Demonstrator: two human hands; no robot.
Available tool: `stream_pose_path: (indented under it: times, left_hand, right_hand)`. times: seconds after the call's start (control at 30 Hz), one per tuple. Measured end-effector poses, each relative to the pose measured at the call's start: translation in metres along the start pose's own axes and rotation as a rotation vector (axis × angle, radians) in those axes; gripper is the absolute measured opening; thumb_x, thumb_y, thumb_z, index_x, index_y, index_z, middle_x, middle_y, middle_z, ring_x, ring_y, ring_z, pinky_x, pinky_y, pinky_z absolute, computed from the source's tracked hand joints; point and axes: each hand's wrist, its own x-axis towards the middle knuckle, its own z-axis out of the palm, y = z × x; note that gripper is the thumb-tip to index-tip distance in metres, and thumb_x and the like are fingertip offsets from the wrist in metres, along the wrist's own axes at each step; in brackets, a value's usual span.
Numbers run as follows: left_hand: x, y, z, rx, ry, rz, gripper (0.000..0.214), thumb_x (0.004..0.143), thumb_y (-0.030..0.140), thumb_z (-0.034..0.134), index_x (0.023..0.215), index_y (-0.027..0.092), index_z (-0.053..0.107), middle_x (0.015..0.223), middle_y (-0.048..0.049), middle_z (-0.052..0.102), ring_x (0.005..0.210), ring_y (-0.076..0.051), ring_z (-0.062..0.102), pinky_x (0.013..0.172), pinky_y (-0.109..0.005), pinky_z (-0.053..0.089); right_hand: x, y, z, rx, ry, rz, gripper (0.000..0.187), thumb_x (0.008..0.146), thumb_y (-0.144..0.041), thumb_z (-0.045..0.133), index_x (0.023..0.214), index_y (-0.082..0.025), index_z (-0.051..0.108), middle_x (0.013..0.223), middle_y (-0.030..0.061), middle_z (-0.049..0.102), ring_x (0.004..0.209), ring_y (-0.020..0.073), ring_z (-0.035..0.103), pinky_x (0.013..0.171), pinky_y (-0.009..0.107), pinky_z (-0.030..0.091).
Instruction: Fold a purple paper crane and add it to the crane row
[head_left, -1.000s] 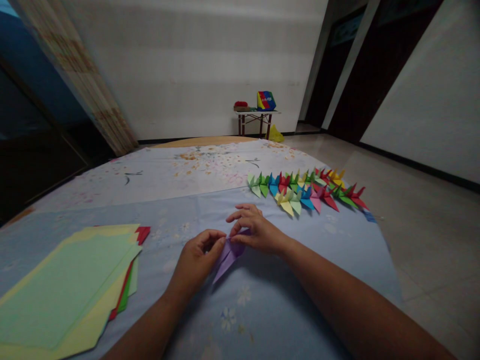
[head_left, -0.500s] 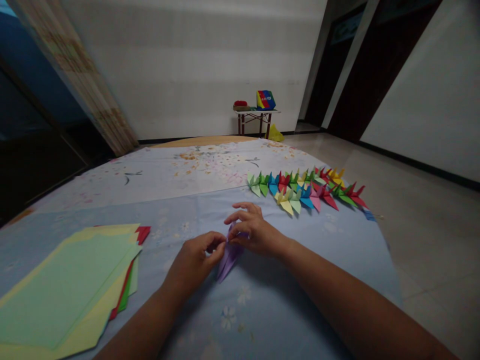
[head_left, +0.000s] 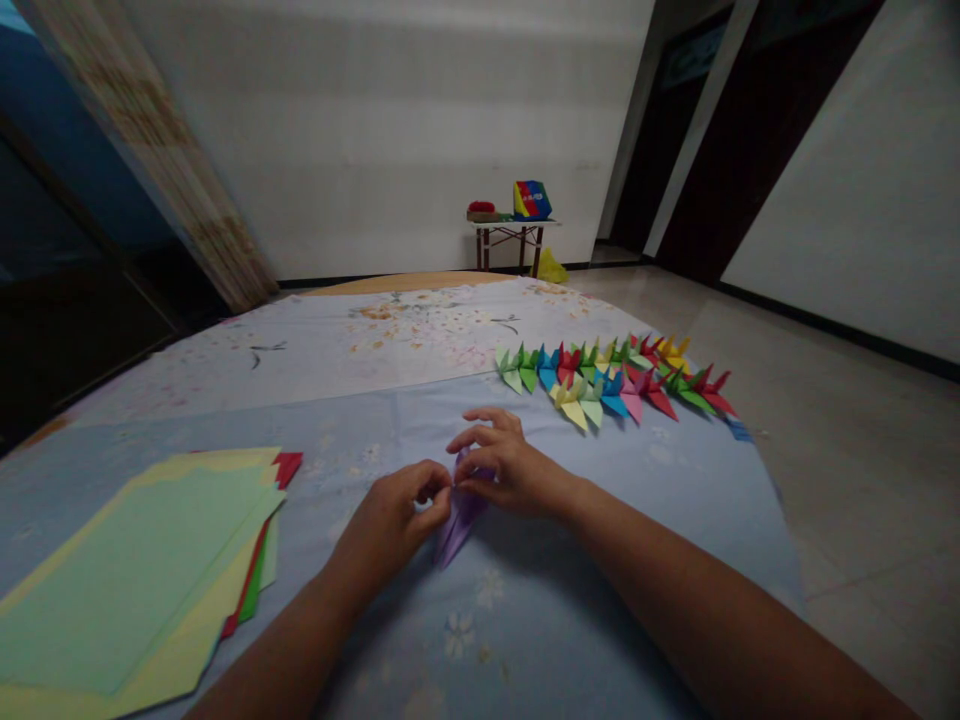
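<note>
A purple folded paper piece (head_left: 459, 526) hangs between my hands, its long point aimed down toward me. My left hand (head_left: 394, 515) pinches its upper left side. My right hand (head_left: 506, 470) grips its upper right side, fingers curled over the top, and hides most of the upper folds. A stack of origami paper sheets (head_left: 135, 570) in green, yellow and red lies to the left of my left hand. Rows of colourful origami cranes (head_left: 607, 385) stand beyond my right hand, apart from it.
Blue floral bedding (head_left: 600, 520) with a paler sheet (head_left: 337, 350) beyond it spreads under everything. Its right edge meets a tiled floor (head_left: 847, 450). A small folding table (head_left: 510, 235) with a rainbow-coloured bag (head_left: 532, 201) stands by the far wall. A curtain (head_left: 157, 140) hangs at the left.
My hands have closed in on the purple paper, and its long point now hangs more upright. The view has tilted slightly. The paper stack and cranes stay in place.
</note>
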Motion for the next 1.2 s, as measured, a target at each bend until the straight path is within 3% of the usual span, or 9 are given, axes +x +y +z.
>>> stream_pose_path:
  times: [0.43, 0.67, 0.77, 0.87, 0.97, 1.1, 1.2]
  left_hand:
    - [-0.002, 0.003, 0.003, -0.125, 0.027, -0.027, 0.013, 0.080, 0.024, 0.048, 0.081, 0.019, 0.060, 0.073, 0.0008, 0.063, 0.068, -0.013, 0.058, 0.067, -0.025, 0.043]
    - [0.000, 0.001, 0.013, -0.371, 0.118, -0.177, 0.014, 0.076, 0.032, 0.057, 0.083, 0.019, 0.060, 0.077, -0.0009, 0.066, 0.071, -0.016, 0.062, 0.068, -0.027, 0.046]
    - [0.002, -0.004, 0.016, -0.564, 0.190, -0.266, 0.024, 0.071, 0.033, 0.063, 0.089, 0.018, 0.057, 0.075, -0.0007, 0.065, 0.070, -0.016, 0.062, 0.065, -0.026, 0.046]
    - [0.004, -0.007, 0.016, -0.719, 0.262, -0.362, 0.035, 0.066, 0.035, 0.067, 0.094, 0.017, 0.056, 0.071, 0.0014, 0.063, 0.065, -0.014, 0.061, 0.060, -0.023, 0.044]
    - [0.005, -0.009, 0.015, -0.797, 0.328, -0.412, 0.041, 0.066, 0.036, 0.070, 0.098, 0.017, 0.055, 0.070, 0.0020, 0.064, 0.062, -0.012, 0.060, 0.061, -0.023, 0.044]
    - [0.005, -0.014, 0.017, -0.892, 0.366, -0.441, 0.045, 0.067, 0.037, 0.070, 0.102, 0.016, 0.053, 0.074, 0.0004, 0.066, 0.066, -0.014, 0.061, 0.067, -0.026, 0.046]
    - [0.005, -0.015, 0.019, -0.920, 0.353, -0.466, 0.046, 0.066, 0.036, 0.071, 0.103, 0.015, 0.054, 0.075, -0.0005, 0.067, 0.068, -0.014, 0.062, 0.068, -0.026, 0.046]
  right_hand:
    - [0.000, 0.000, 0.001, 0.103, -0.005, 0.103, 0.002, 0.074, -0.023, 0.068, 0.076, -0.022, 0.067, 0.112, 0.0007, 0.061, 0.124, 0.0254, 0.032, 0.099, 0.047, 0.024]
    - [0.000, 0.003, 0.003, 0.144, 0.030, 0.155, 0.001, 0.075, -0.023, 0.068, 0.075, -0.023, 0.068, 0.112, 0.0013, 0.060, 0.124, 0.0250, 0.032, 0.100, 0.046, 0.025]
    - [0.002, 0.007, 0.002, 0.189, 0.109, 0.199, 0.020, 0.073, -0.030, 0.070, 0.092, -0.026, 0.068, 0.113, 0.0033, 0.060, 0.120, 0.0236, 0.038, 0.101, 0.045, 0.026]
    - [0.003, 0.012, 0.001, 0.352, 0.250, 0.327, 0.047, 0.074, -0.039, 0.068, 0.117, -0.025, 0.056, 0.120, 0.0070, 0.056, 0.117, 0.0221, 0.044, 0.101, 0.043, 0.030]
    - [0.005, 0.016, 0.002, 0.666, 0.323, 0.526, 0.053, 0.078, -0.045, 0.061, 0.125, -0.023, 0.047, 0.123, 0.0096, 0.053, 0.116, 0.0217, 0.047, 0.095, 0.040, 0.038]
    - [0.006, 0.017, 0.007, 1.031, 0.196, 0.713, 0.066, 0.071, -0.045, 0.067, 0.127, -0.020, 0.041, 0.113, 0.0100, 0.056, 0.100, 0.0206, 0.057, 0.075, 0.032, 0.049]
    - [0.006, 0.018, 0.010, 1.106, 0.095, 0.715, 0.065, 0.063, -0.041, 0.075, 0.118, -0.017, 0.050, 0.086, 0.0035, 0.061, 0.076, 0.0150, 0.059, 0.061, 0.025, 0.047]
